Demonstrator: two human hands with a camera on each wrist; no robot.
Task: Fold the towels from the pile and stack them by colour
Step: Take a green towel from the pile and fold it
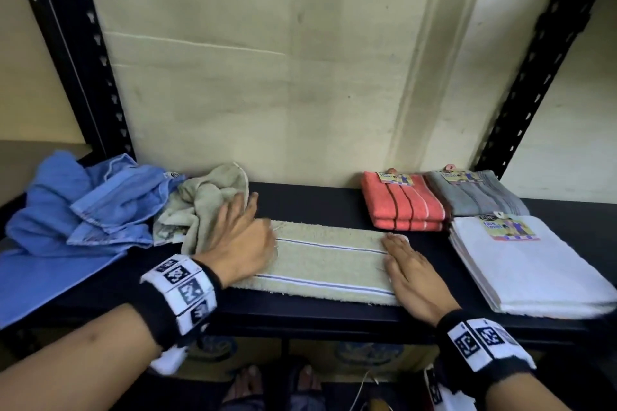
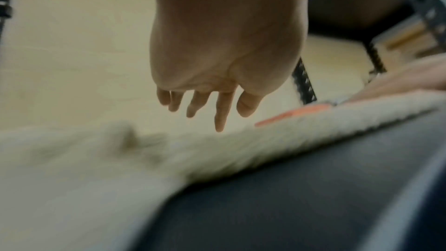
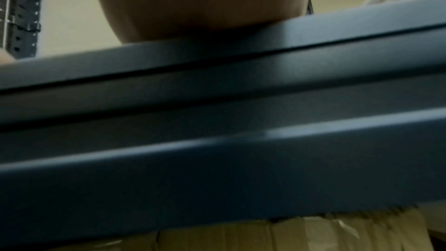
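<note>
A cream towel (image 1: 327, 260) with thin blue stripes lies folded into a long strip on the dark shelf (image 1: 320, 200). My left hand (image 1: 238, 237) lies over its left end, fingers straight and spread; in the left wrist view the fingers (image 2: 220, 110) hang straight just above the cream towel (image 2: 120, 159). My right hand (image 1: 409, 269) lies flat on the strip's right end. The pile at the left holds a crumpled blue towel (image 1: 86, 207) and a crumpled cream towel (image 1: 207, 200). Folded coral (image 1: 402, 205), grey (image 1: 477, 193) and white (image 1: 531, 264) towels lie at the right.
Black slotted uprights (image 1: 547, 53) frame the shelf against a pale back wall (image 1: 267, 60). The right wrist view shows mostly the shelf's front edge (image 3: 217, 102) with a cardboard box (image 3: 289, 236) below. Feet stand on the floor beneath.
</note>
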